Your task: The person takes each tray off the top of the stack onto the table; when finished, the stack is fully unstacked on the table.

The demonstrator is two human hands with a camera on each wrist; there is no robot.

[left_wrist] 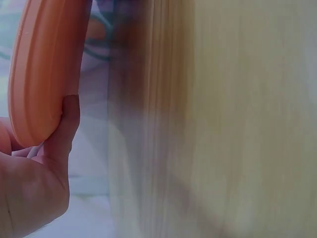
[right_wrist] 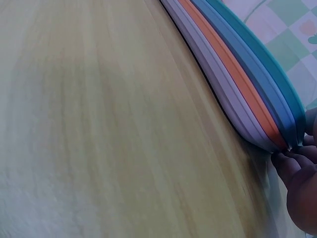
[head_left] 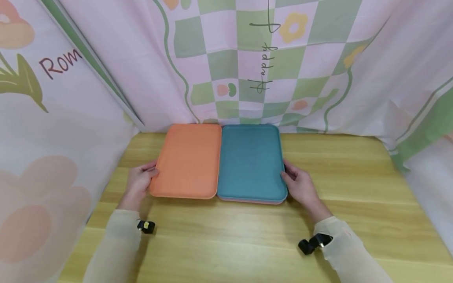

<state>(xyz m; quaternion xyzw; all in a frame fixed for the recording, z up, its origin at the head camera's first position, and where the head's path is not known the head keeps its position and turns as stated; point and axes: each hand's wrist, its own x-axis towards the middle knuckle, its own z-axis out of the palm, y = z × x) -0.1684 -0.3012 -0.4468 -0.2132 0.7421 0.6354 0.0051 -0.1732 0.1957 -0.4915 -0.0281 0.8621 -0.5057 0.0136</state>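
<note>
A flat orange tray [head_left: 189, 161] is held at its left edge by my left hand [head_left: 138, 182], thumb on top and fingers beneath. The left wrist view shows a gap between this orange tray [left_wrist: 42, 69] and the tabletop. Right beside it lies a teal tray [head_left: 251, 161], the top one of a stack. Under the teal, the right wrist view shows a blue tray [right_wrist: 257, 69], an orange layer [right_wrist: 242, 82] and a lavender tray [right_wrist: 218, 74]. My right hand [head_left: 301, 186] grips the stack's right edge, its thumb at the teal rim and fingertips lower down the side.
The wooden table [head_left: 219, 243] extends in front of the trays and to both sides. A patterned curtain [head_left: 253, 59] hangs directly behind their far edges, and another printed cloth [head_left: 70, 129] closes the left side. Black wrist cameras sit at both cuffs.
</note>
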